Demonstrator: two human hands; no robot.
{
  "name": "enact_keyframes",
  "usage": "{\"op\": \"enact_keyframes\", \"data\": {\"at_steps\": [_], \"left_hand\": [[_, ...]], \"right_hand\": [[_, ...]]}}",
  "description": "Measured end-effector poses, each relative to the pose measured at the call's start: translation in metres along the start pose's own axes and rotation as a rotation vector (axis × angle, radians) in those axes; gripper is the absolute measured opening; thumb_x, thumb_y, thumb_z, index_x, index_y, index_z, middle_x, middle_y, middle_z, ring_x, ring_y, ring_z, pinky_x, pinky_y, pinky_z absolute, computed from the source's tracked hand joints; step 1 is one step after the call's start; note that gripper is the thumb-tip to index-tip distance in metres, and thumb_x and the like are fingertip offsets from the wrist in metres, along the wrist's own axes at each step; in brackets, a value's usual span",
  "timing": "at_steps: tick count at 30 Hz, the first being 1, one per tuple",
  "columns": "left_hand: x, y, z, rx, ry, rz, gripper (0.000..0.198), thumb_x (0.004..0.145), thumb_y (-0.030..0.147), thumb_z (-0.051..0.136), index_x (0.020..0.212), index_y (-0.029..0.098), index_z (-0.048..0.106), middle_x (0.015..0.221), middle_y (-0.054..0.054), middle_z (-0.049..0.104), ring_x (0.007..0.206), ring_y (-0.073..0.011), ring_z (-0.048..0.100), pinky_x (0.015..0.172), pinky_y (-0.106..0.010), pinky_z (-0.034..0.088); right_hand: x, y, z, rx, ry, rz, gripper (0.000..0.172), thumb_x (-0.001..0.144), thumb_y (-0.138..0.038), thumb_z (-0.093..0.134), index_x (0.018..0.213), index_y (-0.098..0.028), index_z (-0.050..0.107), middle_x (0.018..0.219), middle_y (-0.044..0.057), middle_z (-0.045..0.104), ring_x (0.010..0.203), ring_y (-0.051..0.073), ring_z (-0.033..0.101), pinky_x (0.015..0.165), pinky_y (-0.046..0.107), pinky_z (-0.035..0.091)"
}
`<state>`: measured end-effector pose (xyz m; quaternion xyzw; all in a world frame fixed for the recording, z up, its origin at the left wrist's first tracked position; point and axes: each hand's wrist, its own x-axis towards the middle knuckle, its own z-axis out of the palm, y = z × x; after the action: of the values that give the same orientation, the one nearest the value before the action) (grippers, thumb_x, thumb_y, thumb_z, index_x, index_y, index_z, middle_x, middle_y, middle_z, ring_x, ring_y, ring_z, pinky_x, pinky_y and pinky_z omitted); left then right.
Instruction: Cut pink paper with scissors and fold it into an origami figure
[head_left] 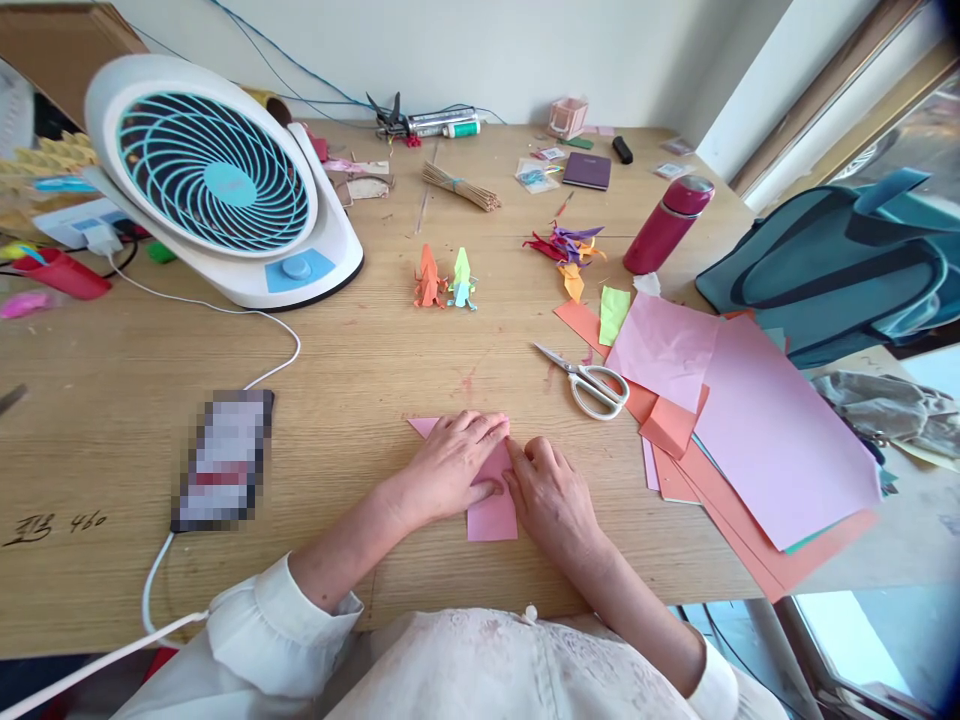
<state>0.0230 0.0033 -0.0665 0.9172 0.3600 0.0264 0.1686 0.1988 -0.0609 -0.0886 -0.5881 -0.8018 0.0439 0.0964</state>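
Observation:
A piece of pink paper (493,521) lies on the table in front of me, with a pointed corner showing at its upper left. My left hand (457,462) rests flat over its middle, fingers stretched out and covering much of it. At the paper's right edge is my right hand (551,492), its fingers curled and the index fingertip touching the edge. Whether the right fingers pinch the paper is hard to see. Right of the hands lie scissors (592,385) with white handles. Beyond them stand two folded paper figures, one orange (428,278) and one green (462,280).
A white fan (225,185) and a charging phone (223,460) are on the left. Stacked coloured paper (787,430) covers the right, near a red bottle (667,225) and a teal bag (832,265). Farther back lie folded scraps (568,250) and a bundle of sticks (460,187).

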Motion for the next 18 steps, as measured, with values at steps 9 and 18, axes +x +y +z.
{"op": "enact_keyframes", "data": {"at_steps": [9, 18], "left_hand": [[0.001, 0.003, -0.005, -0.016, -0.033, -0.031, 0.069, 0.082, 0.038, 0.070, 0.141, 0.024, 0.040, 0.149, -0.008, 0.045, 0.131, -0.0303, 0.041, 0.106, -0.046, 0.036], [0.002, 0.001, -0.002, 0.044, -0.027, -0.007, 0.068, 0.084, 0.045, 0.066, 0.142, 0.021, 0.039, 0.149, -0.009, 0.044, 0.129, -0.0291, 0.041, 0.106, -0.043, 0.036]], "right_hand": [[-0.028, 0.001, -0.001, -0.031, -0.026, -0.062, 0.032, 0.096, -0.019, 0.052, 0.128, -0.016, 0.054, 0.093, 0.009, 0.057, 0.076, 0.020, 0.055, 0.067, 0.031, 0.048], [-0.056, -0.002, -0.006, 0.010, -0.043, -0.097, 0.033, 0.098, -0.020, 0.048, 0.130, -0.015, 0.055, 0.091, 0.007, 0.056, 0.074, 0.018, 0.055, 0.067, 0.031, 0.048]]}}
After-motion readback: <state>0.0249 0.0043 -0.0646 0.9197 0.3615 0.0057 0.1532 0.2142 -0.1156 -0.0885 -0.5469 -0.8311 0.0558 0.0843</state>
